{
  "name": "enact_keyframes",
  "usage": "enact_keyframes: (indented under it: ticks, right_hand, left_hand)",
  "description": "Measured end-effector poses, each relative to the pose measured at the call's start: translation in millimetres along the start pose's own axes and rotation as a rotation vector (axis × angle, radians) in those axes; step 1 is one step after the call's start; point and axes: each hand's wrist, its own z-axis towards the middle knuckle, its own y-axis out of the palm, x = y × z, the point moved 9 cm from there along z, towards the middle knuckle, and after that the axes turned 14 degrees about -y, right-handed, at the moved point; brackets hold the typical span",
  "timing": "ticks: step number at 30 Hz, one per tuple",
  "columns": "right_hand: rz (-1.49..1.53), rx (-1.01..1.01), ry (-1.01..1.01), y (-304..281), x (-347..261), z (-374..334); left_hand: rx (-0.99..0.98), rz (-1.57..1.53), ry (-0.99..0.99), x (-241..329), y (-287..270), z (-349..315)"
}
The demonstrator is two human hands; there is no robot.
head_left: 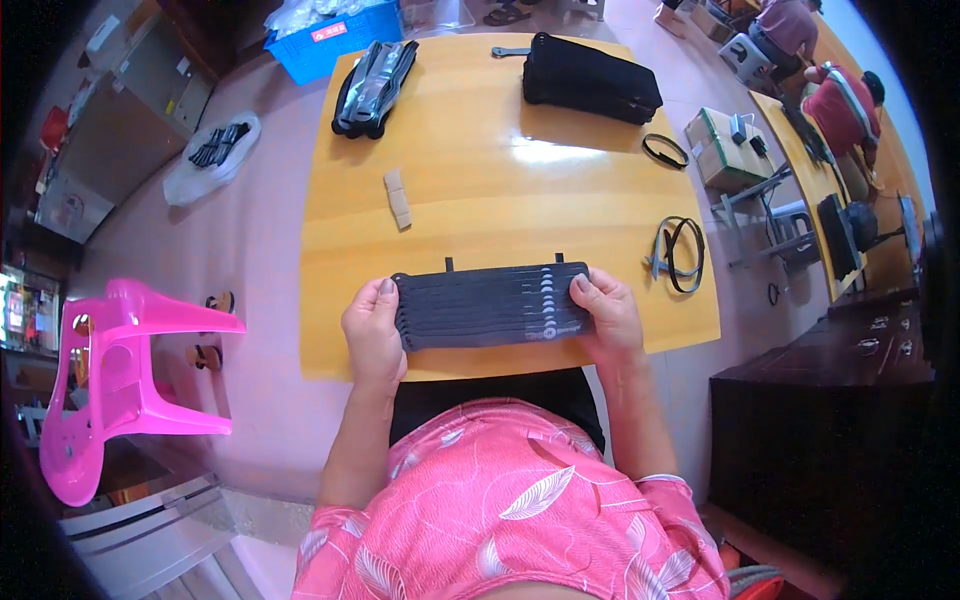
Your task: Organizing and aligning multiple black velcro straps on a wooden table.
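Note:
Above the near edge of the yellow table, I hold a fanned stack of flat black strips (470,305) between both hands. My left hand (375,325) grips its left end, with the thumb pressed on top. At the other end my right hand (612,312) pinches the stack the same way, near a column of pale printed marks. Two short black tabs (449,264) stick out past its far edge. Fingers under the stack are hidden.
On the wooden table (480,210) lie a folded tan strip (397,199), a plastic-wrapped black bundle (375,88), a black stack (590,80) and coiled black straps (680,255). A pink stool (120,390) lies tipped at left. Two people sit at the far right.

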Motion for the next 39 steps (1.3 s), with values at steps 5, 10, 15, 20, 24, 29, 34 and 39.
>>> enact_keyframes:
  ticks: [5,10,15,20,24,29,34,39]
  right_hand:
    - [0.175,0.077,0.013,-15,5,8]
    - [0.134,0.108,0.023,-23,-4,18]
    - [0.076,0.152,-0.003,-41,-10,25]
    - [0.162,0.158,0.025,-42,-10,24]
    - [0.090,0.106,0.007,-38,-24,18]
    - [0.067,0.042,-0.027,-47,-22,13]
    - [0.074,0.038,-0.023,-37,-14,17]
    - [0.167,-0.041,-0.019,-18,-13,19]
  left_hand:
    - [-0.095,-0.153,-0.075,-6,15,15]
    - [-0.180,-0.191,-0.200,-7,34,24]
    - [-0.188,-0.138,-0.230,-5,60,17]
    - [-0.205,-0.028,-0.182,-9,71,15]
    - [-0.173,-0.035,-0.147,-11,75,21]
    - [-0.286,-0.104,-0.204,-11,76,26]
    - [-0.308,-0.202,-0.194,-3,63,23]
    - [-0.415,-0.354,-0.212,2,51,17]
